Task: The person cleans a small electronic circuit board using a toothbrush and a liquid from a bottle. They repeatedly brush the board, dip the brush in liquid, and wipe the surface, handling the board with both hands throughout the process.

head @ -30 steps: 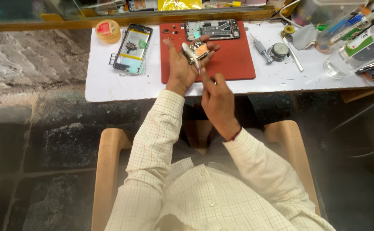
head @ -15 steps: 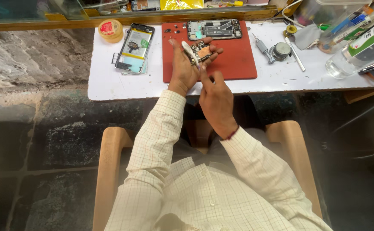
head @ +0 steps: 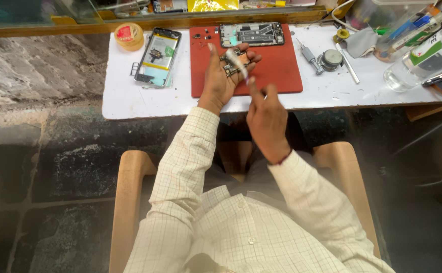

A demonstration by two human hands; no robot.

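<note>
A white tabletop [head: 130, 101] is seen from above, set against a glass-fronted wooden shelf at the far edge. Below it lies a dark, worn stone floor, with a rough grey stone block at the left. A pale wooden chair [head: 130, 202] with rounded arms is occupied by a person in a cream checked shirt.

A flat red mat [head: 281, 71] lies on the tabletop. At its far edge rests an opened phone frame [head: 252, 34], dark and rectangular, with tiny loose parts beside it. Left of the mat lies an opened phone [head: 158, 55] with its yellowish insides exposed, and beyond that a round roll of tape [head: 129, 35]. Right of the mat are a small screwdriver [head: 309, 54], a round metal tin [head: 330, 59], a grey cloth and a clear plastic bottle [head: 423, 60].

The left hand [head: 221, 76] is raised over the mat, its fingers curled around a small circuit board [head: 232, 61], dark with metallic patches. The right hand [head: 266, 119] is held just in front of the table edge, fingers pinched on a thin whitish strip [head: 241, 65] that reaches up to the board. The strip is blurred, so its material cannot be told.
</note>
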